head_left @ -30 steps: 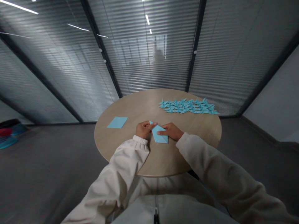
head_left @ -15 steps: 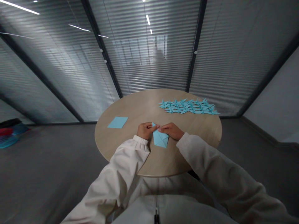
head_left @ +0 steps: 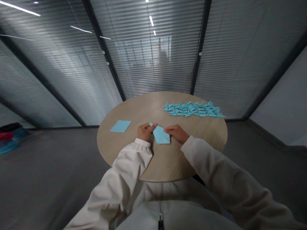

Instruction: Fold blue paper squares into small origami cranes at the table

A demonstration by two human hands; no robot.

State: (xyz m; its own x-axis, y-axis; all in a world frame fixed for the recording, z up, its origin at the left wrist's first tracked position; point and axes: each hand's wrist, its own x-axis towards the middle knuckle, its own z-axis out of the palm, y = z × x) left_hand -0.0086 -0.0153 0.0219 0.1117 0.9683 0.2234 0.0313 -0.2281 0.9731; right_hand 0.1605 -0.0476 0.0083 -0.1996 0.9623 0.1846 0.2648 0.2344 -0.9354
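Between my hands is a partly folded sheet of light blue origami paper [head_left: 161, 135], with crease lines across its face. My left hand [head_left: 145, 131] pinches its upper left corner between thumb and fingers. On the opposite side, my right hand [head_left: 177, 132] grips the upper right edge, thumb on top. The fingers under the paper are hidden. To the left lies a flat blue sheet [head_left: 121, 126]. Several folded blue paper cranes [head_left: 192, 109] stand in close rows at the far right.
The round wooden table [head_left: 134, 108] has its near edge close to my body. Glass partitions with blinds [head_left: 158, 73] rise behind it. On the floor at far left are red, blue and dark items [head_left: 11, 137] that I cannot make out.
The folded paper has turned and shifted slightly up and left. My left hand has moved left with its corner, and my right hand has drawn apart from it to the right edge.
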